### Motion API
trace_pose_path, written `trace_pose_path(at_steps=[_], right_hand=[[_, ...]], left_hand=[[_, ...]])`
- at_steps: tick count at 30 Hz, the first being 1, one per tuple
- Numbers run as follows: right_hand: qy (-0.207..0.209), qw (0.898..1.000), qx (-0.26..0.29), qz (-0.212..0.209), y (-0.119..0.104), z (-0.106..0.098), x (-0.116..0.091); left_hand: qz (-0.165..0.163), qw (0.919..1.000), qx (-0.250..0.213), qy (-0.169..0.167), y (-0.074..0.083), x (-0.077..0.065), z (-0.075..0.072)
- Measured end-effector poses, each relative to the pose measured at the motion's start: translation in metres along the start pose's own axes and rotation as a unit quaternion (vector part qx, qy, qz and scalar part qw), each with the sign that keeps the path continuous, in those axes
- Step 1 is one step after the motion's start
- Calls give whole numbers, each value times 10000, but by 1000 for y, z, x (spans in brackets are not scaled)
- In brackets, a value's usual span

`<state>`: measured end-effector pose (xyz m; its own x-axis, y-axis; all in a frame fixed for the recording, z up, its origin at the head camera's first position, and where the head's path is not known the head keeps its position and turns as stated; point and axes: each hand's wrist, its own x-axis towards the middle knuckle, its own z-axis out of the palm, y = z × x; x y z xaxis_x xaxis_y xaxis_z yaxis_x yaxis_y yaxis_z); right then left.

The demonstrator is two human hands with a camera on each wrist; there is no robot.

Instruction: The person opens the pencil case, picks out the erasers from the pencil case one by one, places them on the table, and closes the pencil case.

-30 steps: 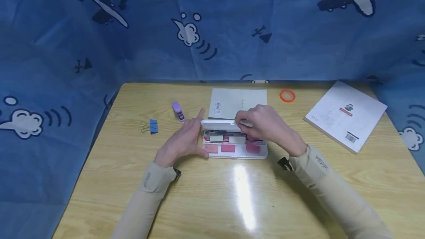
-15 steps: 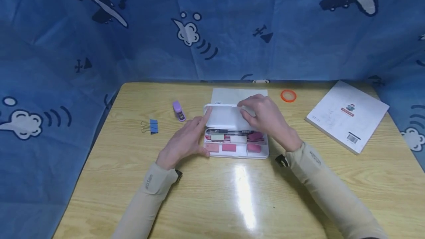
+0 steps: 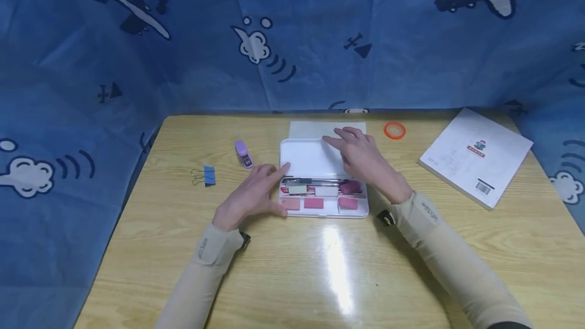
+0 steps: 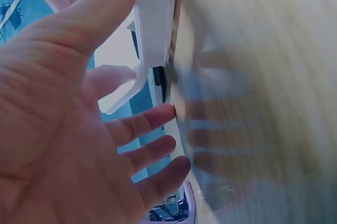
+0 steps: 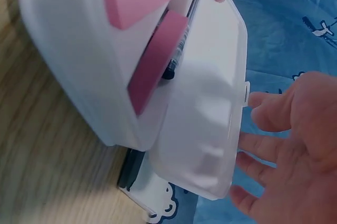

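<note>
A white pencil case (image 3: pixel 328 212) lies on the table with its lid (image 3: pixel 311 158) swung back. Inside are several pink, white and pale green blocks that look like erasers (image 3: pixel 314 203), and dark pens (image 3: pixel 315 182). My left hand (image 3: pixel 251 192) braces the case's left end, thumb at the front corner and index finger by the lid's side; its fingers look spread and fairly straight in the left wrist view. My right hand (image 3: pixel 365 161) is at the lid's right part, and in the right wrist view its fingertips (image 5: pixel 247 142) are at the lid's outer edge, loosely extended.
Behind the lid lies a partly covered pale notebook (image 3: pixel 306 129). A blue binder clip (image 3: pixel 208 175) and a purple bottle-like item (image 3: pixel 243 154) lie left. An orange ring (image 3: pixel 394 130) and a thick white book (image 3: pixel 476 159) lie right. A blue curtain (image 3: pixel 205 65) hangs behind.
The lid has swung from half raised to far back, away from me. My right hand moved back with it and its fingers loosened. The left hand stayed at the case's left end.
</note>
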<state>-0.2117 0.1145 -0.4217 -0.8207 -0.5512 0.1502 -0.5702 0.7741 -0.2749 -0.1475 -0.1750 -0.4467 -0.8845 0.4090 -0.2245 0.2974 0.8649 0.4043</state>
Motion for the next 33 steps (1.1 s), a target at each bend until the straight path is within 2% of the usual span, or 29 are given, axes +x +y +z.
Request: trace_pose_path(at_steps=[3, 5, 8, 10, 13, 16, 20, 24, 29, 33], right_hand=[[-73, 10000, 14, 21, 0, 1, -2], [44, 9999, 46, -83, -3, 2, -4], [252, 9987, 152, -421, -15, 2, -4], [223, 9971, 217, -697, -27, 3, -3], [-167, 9943, 185, -1039, -47, 6, 1], [-645, 9911, -92, -1159, -64, 13, 4], [-1049, 9876, -459, -1072, -74, 24, 10], [-1274, 9868, -498, -871, -75, 32, 13], [-1268, 9868, -545, -846, -79, 35, 15], [-1068, 9883, -544, -945, -82, 33, 16]], left_hand=[[-46, 9998, 152, -79, -1, 1, -1], [-38, 9997, 192, -109, -2, 1, -1], [13, 9998, 180, -116, -3, 0, -3], [20, 9998, 174, -100, -4, 0, -3], [32, 9998, 184, -72, -5, 2, -4], [46, 9998, 197, -94, -7, 3, -2], [78, 9997, 168, -135, -7, 5, -1], [124, 9997, 136, -172, -5, 8, -1], [131, 9996, 186, -194, -5, 8, -1], [72, 9996, 192, -178, -6, 4, -3]])
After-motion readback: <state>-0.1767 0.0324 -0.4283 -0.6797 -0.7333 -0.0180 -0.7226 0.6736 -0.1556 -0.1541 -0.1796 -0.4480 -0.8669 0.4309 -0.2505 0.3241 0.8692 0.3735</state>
